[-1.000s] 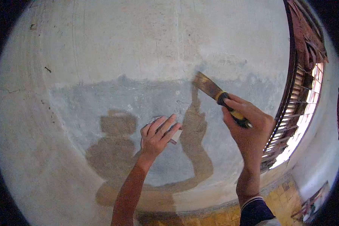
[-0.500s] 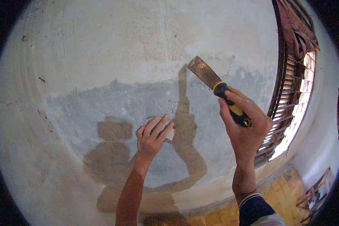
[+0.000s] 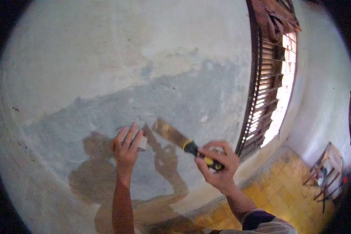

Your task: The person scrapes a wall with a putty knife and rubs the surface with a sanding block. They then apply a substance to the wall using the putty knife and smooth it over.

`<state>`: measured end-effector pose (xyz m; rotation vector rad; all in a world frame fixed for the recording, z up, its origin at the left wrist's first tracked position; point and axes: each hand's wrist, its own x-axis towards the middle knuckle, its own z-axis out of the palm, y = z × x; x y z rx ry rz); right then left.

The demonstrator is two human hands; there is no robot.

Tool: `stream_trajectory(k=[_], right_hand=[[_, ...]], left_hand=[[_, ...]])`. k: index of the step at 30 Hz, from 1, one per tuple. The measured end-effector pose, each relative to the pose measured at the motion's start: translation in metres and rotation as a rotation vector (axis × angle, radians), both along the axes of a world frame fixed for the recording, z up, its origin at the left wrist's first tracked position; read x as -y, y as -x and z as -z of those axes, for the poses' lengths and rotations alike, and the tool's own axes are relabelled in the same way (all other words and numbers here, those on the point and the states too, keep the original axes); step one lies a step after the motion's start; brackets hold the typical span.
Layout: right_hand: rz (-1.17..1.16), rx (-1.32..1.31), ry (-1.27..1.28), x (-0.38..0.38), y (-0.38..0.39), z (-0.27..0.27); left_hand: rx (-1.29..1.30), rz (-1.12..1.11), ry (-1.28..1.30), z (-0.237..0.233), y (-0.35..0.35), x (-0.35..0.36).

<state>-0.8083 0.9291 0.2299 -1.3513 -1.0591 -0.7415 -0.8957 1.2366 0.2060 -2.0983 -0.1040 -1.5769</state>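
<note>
My right hand (image 3: 221, 165) is closed around the black-and-yellow handle of a putty knife (image 3: 171, 132). Its worn, rust-marked blade points up and left, just in front of the grey patch of the wall (image 3: 199, 103). Left of the blade, my left hand (image 3: 125, 150) lies over a small pale flat piece (image 3: 143, 144) against the same grey patch. Most of that piece is hidden beneath the fingers; one whitish corner sticks out at the right. The shadow of the putty knife and my right arm falls between the two hands.
A dark-framed window (image 3: 267, 82) with slats and bars is to the right, reddish-brown cloth (image 3: 275, 21) bunched at its top. Below lies a yellow tiled floor (image 3: 275, 187). A wooden-framed item (image 3: 327, 167) leans near the far-right wall.
The view has swung to the right. My right hand has come down and left with the putty knife, bringing its blade closer to my left hand, which stays on the pale piece.
</note>
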Motion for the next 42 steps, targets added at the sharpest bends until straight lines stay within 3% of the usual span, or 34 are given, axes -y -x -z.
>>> stream_trajectory(k=[2, 4, 7, 10, 11, 12, 13, 15, 18, 21, 23, 26, 32, 35, 36, 38, 39, 40, 42], right_hand=[[-0.017, -0.036, -0.011, 0.016, -0.001, 0.047], [-0.002, -0.124, 0.041, 0.038, 0.006, 0.09], [0.025, -0.518, 0.103, 0.077, 0.021, 0.155], [-0.077, -1.272, 0.099, 0.124, 0.044, 0.191], [-0.085, -1.343, -0.025, 0.14, 0.049, 0.213], [-0.094, -1.407, -0.154, 0.153, 0.05, 0.239], [-0.104, -1.467, -0.286, 0.167, 0.052, 0.26], [-0.094, -1.508, -0.342, 0.196, 0.06, 0.283], [-0.094, -1.589, -0.46, 0.233, 0.082, 0.293], [-0.079, -1.675, -0.552, 0.251, 0.1, 0.283], [-0.041, -1.706, -0.564, 0.261, 0.108, 0.291], [0.127, -1.546, -0.364, 0.261, 0.115, 0.29], [0.335, -1.025, 0.308, 0.258, 0.082, 0.294], [0.35, -0.603, 0.546, 0.26, 0.048, 0.291], [0.307, -0.685, 0.537, 0.264, 0.035, 0.313], [0.178, -0.556, 0.577, 0.266, 0.0, 0.325], [0.115, -0.502, 0.601, 0.272, -0.009, 0.328], [0.103, -0.405, 0.702, 0.271, -0.017, 0.298], [-0.009, -0.406, 0.674, 0.275, -0.036, 0.301]], left_hand=[[0.052, 0.102, -0.031, -0.004, -0.004, 0.003], [0.011, 0.048, -0.036, -0.003, -0.001, 0.0], [-0.001, 0.063, -0.032, -0.001, -0.001, -0.001], [0.1, 0.207, -0.077, -0.003, -0.001, -0.007], [0.15, 0.264, -0.097, -0.001, -0.001, -0.004], [0.109, 0.396, 0.372, 0.009, 0.004, 0.002], [0.059, 0.513, 0.844, 0.031, 0.016, 0.012], [-0.068, 0.507, 1.071, 0.081, 0.04, 0.038], [-0.124, 0.382, 0.413, 0.177, 0.051, 0.08], [-0.242, 0.248, 0.913, 0.323, 0.071, 0.119], [-0.456, 0.061, 1.319, 0.373, 0.104, 0.166], [-0.602, 0.18, 1.82, 0.406, 0.145, 0.216], [-0.713, 0.023, 1.979, 0.448, 0.207, 0.297], [-0.415, 0.413, 2.218, 0.545, 0.235, 0.321], [-0.351, 0.404, 2.198, 0.537, 0.235, 0.337], [-0.223, 0.391, 2.149, 0.508, 0.221, 0.368], [-0.096, 0.441, 2.234, 0.528, 0.22, 0.384], [0.037, 0.497, 2.304, 0.571, 0.219, 0.392], [0.105, 0.374, 2.316, 0.571, 0.204, 0.43]])
